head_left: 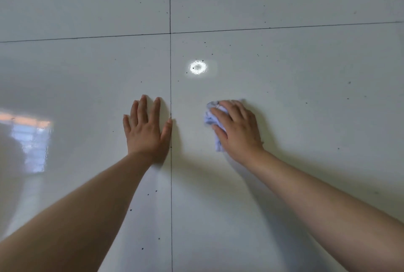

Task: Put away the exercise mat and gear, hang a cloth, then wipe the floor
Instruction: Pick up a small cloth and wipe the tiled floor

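Cloth lay bunched under right hand
Fingers gripped it (folds spilled leftward); left hand lay flat, fingers straight, on floor.

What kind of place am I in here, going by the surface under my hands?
Probably an indoor room with a glossy tiled floor: large pale tiles meet at thin dark grout lines, a round ceiling light is mirrored in the glaze, and a bright window reflects at the left.
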Available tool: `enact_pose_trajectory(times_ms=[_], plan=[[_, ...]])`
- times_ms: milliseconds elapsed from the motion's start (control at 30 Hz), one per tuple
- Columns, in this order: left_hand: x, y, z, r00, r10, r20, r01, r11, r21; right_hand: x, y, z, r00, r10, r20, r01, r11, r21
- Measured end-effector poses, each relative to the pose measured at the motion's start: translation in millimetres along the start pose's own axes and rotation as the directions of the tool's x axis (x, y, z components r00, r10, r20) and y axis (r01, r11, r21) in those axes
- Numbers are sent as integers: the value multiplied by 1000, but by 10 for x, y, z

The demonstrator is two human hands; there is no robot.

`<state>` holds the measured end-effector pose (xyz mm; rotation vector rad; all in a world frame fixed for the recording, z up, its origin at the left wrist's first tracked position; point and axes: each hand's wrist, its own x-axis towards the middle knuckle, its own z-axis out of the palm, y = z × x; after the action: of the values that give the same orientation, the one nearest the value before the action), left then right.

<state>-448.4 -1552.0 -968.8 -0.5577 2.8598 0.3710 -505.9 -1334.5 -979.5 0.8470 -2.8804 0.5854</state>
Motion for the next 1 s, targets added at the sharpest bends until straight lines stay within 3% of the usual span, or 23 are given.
enact_pose_trajectory(times_ms=[133, 333, 433, 567, 767, 1000], plan=[[15, 1, -124, 995, 19, 100, -20, 1000, 14, -228, 243, -184, 981, -153, 116, 157, 987, -30], [-415, 23, 23, 982, 161, 95, -166, 985, 38, -255, 384, -223, 985, 173, 19, -173, 985, 4], [-637, 113, 146, 954, 256, 157, -268, 962, 57, -209, 235, -197, 983, 180, 30, -181, 983, 25], [-667, 222, 102, 946, 226, 232, -264, 953, 148, -305, 92, -285, 992, 102, 78, -98, 994, -56], [-590, 282, -122, 917, 226, 329, -308, 925, 224, -544, 113, -432, 979, 111, 171, -88, 987, -135], [-470, 508, -452, 905, 282, 318, -369, 893, 257, -488, 234, -867, 921, 294, 255, -318, 947, 54]])
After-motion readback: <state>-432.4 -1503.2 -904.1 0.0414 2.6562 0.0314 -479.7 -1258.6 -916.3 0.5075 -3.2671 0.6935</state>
